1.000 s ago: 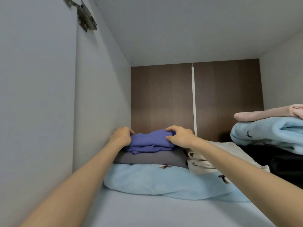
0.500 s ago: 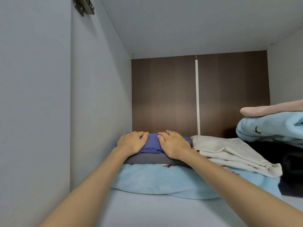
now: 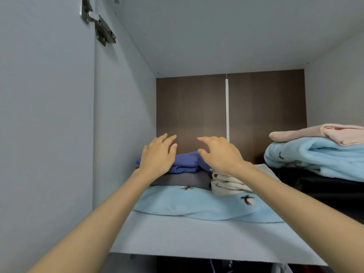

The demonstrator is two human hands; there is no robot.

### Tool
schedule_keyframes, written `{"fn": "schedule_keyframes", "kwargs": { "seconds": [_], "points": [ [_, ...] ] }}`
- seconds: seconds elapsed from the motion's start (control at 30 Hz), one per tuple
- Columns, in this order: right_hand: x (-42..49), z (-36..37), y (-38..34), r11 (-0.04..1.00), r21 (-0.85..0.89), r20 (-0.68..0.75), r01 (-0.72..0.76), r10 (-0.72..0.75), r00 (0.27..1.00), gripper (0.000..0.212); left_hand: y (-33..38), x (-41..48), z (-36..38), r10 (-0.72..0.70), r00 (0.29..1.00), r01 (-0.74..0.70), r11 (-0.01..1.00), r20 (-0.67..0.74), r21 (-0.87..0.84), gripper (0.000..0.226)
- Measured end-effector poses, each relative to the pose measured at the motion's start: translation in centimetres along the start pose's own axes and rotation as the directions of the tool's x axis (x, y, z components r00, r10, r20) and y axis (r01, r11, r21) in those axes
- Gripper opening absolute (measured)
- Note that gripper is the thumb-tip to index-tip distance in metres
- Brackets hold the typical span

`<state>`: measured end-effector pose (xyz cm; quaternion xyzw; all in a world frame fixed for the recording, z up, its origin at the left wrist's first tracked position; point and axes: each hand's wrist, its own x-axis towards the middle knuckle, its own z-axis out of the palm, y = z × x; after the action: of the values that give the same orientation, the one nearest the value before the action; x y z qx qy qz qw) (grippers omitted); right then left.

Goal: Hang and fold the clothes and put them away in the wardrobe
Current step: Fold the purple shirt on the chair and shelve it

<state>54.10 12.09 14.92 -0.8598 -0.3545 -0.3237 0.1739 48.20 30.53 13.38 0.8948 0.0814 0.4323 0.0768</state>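
Observation:
A folded purple garment [image 3: 187,161] lies on top of a folded grey one [image 3: 183,179], both on a light blue blanket with small bird prints [image 3: 197,203], on the wardrobe's upper shelf [image 3: 197,237]. My left hand [image 3: 157,156] hovers just above the purple garment's left end with its fingers spread and holds nothing. Over the garment's right end my right hand [image 3: 220,154] is lifted, fingers loosely extended, also holding nothing. The purple garment's ends are hidden behind both hands.
A folded cream garment [image 3: 226,184] lies right of the grey one. At the right stands a pile: pink cloth [image 3: 325,133] on a light blue blanket [image 3: 315,158] over dark fabric [image 3: 325,190]. The open door's hinge [image 3: 100,26] is upper left. Hanging clothes show below the shelf.
Both hands pressed on the purple garment half a second ago; now they have lifted off it and opened. The garment stays on the grey one.

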Motion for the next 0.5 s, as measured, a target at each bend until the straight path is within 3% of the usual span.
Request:
{"fn": "schedule_keyframes", "kwargs": {
  "seconds": [0.23, 0.5],
  "points": [
    [-8.3, -3.7, 2.8, 0.999, 0.036, -0.037, -0.018, 0.019, 0.999, 0.043, 7.2, -7.4, -2.7, 0.034, 0.994, -0.037, 0.999, -0.105, -0.033, 0.045],
    [-19.9, -7.4, 5.7, 0.998, -0.042, -0.026, 0.037, -0.038, 0.999, 0.041, 14.6, -18.2, -3.7, 0.038, 0.998, -0.039, 0.999, -0.04, -0.016, 0.044]
  ]
}}
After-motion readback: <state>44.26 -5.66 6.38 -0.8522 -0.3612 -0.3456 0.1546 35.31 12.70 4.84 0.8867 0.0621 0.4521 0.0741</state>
